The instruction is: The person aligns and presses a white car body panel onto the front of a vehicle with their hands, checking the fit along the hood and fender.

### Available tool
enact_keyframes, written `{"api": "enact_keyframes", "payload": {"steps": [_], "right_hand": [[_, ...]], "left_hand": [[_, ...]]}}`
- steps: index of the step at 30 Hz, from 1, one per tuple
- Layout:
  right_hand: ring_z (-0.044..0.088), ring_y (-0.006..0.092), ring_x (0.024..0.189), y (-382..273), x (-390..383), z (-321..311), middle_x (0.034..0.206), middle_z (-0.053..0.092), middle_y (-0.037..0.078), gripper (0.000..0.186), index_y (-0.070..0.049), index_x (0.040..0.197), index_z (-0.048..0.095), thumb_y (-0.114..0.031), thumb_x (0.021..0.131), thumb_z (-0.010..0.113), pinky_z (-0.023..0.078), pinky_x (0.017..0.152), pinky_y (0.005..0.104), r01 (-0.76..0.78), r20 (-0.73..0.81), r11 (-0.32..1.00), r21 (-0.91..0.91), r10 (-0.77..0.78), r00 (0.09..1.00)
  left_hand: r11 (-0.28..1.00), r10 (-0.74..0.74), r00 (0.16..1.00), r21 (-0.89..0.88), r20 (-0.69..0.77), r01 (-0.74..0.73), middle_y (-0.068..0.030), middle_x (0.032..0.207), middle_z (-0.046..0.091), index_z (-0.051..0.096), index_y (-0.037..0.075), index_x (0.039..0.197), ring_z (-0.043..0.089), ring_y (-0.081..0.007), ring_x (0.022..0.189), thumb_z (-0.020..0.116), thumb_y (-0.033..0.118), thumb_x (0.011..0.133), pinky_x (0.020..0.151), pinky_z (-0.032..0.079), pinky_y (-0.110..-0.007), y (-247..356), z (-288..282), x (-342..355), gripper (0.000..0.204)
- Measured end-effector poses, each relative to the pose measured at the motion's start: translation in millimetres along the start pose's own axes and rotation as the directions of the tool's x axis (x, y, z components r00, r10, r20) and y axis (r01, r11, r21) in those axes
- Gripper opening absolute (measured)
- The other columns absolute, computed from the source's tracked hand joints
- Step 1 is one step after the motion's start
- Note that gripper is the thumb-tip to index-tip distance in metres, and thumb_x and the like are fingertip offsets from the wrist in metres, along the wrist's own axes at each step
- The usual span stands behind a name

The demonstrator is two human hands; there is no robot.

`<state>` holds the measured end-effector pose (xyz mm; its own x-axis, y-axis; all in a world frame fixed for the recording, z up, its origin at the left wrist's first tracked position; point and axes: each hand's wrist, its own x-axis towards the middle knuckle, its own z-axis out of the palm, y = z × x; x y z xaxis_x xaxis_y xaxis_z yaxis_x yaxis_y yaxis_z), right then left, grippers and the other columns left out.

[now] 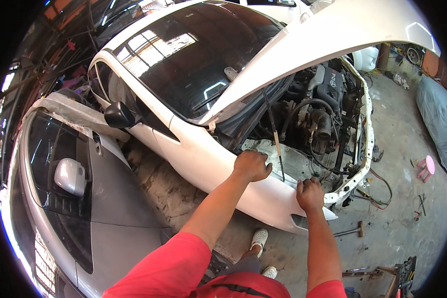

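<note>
My left hand (252, 164) grips the upper edge of the white front fender (265, 203) of a white car, its fingers curled over the edge. Farther right along that same edge, toward the fender's front end, my right hand (309, 192) holds on with bent fingers. Just beyond my hands lies the open engine bay (323, 126), with exposed hoses and a bare front frame. Above it the hood (362, 22) is raised, and a thin prop rod (277, 143) stands in the bay near my left hand.
A grey car body (119, 203) stands close at my left. On the concrete floor at right are a hammer-like tool (360, 229), a looped hose (387, 188), a pink stool (426, 169) and a grey covered bundle (432, 119). Metal parts (397, 278) lie at lower right.
</note>
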<state>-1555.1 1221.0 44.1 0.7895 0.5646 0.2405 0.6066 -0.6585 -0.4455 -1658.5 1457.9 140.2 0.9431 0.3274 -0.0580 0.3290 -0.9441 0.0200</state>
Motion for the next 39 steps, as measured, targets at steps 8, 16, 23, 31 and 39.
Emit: {"api": "enact_keyframes", "payload": {"steps": [8, 16, 23, 31, 39], "right_hand": [[0.070, 0.0428, 0.094, 3.3, 0.0, 2.3, 0.102, 0.070, 0.021, 0.042, -0.001, 0.090, 0.074, -0.040, 0.099, 0.058, 0.057, 0.082, 0.0534, 0.000, -0.004, 1.000, 0.002, 0.000, 1.000], [0.069, 0.0411, 0.099, 3.1, 0.0, 2.1, 0.104, 0.070, 0.021, 0.045, -0.001, 0.090, 0.075, -0.042, 0.099, 0.058, 0.056, 0.086, 0.0529, -0.014, 0.007, 1.000, 0.018, 0.014, 1.000], [0.069, 0.0421, 0.098, 0.3, -0.5, 1.9, 0.100, 0.070, 0.022, 0.046, 0.000, 0.090, 0.076, -0.043, 0.099, 0.059, 0.056, 0.087, 0.0520, -0.004, -0.003, 1.000, 0.022, 0.004, 1.000], [0.069, 0.0423, 0.099, -0.9, -0.9, -1.2, 0.104, 0.070, 0.022, 0.049, 0.000, 0.091, 0.075, -0.044, 0.100, 0.056, 0.056, 0.088, 0.0524, -0.035, 0.053, 0.999, 0.007, 0.034, 0.998], [0.070, 0.0413, 0.097, 2.9, -0.6, 0.1, 0.103, 0.070, 0.021, 0.049, -0.001, 0.092, 0.076, -0.045, 0.100, 0.056, 0.056, 0.086, 0.0533, -0.025, 0.029, 1.000, 0.000, 0.025, 0.999]], "left_hand": [[1.000, 0.004, 1.000, -0.001, -0.018, -0.004, -0.0147, 0.105, 0.077, 0.075, 0.009, 0.109, 0.071, -0.0315, 0.108, 0.055, 0.046, 0.099, 0.094, 0.056, -0.046, 1.5, 1.3, 0.4, 0.044], [1.000, 0.002, 1.000, 0.004, -0.031, -0.002, -0.0147, 0.104, 0.077, 0.075, 0.008, 0.106, 0.070, -0.0308, 0.108, 0.055, 0.047, 0.099, 0.094, 0.055, -0.046, 0.8, 2.4, 3.2, 0.044], [0.999, 0.031, 0.996, 0.014, -0.083, -0.030, -0.0150, 0.096, 0.077, 0.076, 0.008, 0.102, 0.071, -0.0325, 0.103, 0.056, 0.046, 0.098, 0.090, 0.056, -0.048, -2.8, 6.6, -0.3, 0.044], [1.000, 0.011, 0.996, -0.002, -0.086, -0.011, -0.0148, 0.098, 0.077, 0.077, 0.009, 0.104, 0.072, -0.0319, 0.103, 0.058, 0.047, 0.097, 0.090, 0.056, -0.047, -1.5, 6.9, -2.1, 0.044], [1.000, 0.017, 0.996, 0.001, -0.084, -0.017, -0.0158, 0.098, 0.076, 0.076, 0.009, 0.102, 0.072, -0.0326, 0.102, 0.058, 0.049, 0.096, 0.090, 0.056, -0.047, 0.9, 5.9, -0.6, 0.045]]}}
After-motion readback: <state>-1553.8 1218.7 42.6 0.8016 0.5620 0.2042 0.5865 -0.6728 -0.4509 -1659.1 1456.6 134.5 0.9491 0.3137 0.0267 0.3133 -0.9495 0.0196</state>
